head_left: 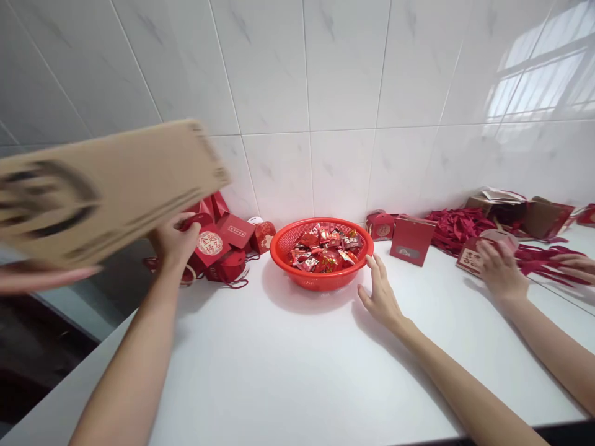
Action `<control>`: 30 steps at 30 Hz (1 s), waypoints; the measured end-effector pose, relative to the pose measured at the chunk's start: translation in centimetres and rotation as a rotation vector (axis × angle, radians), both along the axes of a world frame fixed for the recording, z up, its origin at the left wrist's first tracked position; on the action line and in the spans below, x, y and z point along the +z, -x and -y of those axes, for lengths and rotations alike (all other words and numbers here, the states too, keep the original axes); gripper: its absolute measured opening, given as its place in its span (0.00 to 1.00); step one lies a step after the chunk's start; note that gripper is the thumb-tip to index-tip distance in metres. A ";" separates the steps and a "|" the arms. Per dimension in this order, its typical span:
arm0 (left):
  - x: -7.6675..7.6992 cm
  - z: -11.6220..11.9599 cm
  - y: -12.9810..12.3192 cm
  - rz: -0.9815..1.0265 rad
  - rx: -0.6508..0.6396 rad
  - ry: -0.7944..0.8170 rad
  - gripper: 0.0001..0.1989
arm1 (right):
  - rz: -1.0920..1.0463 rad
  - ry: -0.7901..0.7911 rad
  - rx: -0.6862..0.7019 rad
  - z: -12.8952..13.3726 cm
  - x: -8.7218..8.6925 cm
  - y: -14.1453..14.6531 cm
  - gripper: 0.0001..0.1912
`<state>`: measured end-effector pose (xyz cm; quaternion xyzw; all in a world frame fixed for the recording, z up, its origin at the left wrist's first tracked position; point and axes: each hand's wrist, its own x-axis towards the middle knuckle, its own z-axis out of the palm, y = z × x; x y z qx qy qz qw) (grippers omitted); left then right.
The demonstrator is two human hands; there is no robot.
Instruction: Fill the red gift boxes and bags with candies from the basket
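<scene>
My left hand (174,241) reaches to the pile at the left, its fingers closed on a red gift box (209,243) with a round gold emblem. More red boxes with cord handles (227,266) lie against it. My right hand (381,294) rests open beside a red plastic basket (320,284), fingertips at or just off its right rim; contact is unclear. Wrapped candies (325,248) in mostly red wrappers fill the basket.
At the left, another person's hand (51,277) supports a blurred cardboard box (139,167) above the pile. Another person's hand (502,266) touches a red box at the right, near red ribbons (458,229). A flat red box (413,240) stands on the white table (279,378).
</scene>
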<state>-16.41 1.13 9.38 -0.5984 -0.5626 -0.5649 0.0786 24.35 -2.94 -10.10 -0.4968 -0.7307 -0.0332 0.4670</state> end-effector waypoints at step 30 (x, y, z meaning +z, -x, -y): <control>-6.2 7.7 -15.0 -0.711 -1.225 0.466 0.08 | -0.117 -0.076 0.416 4.3 4.6 2.2 0.20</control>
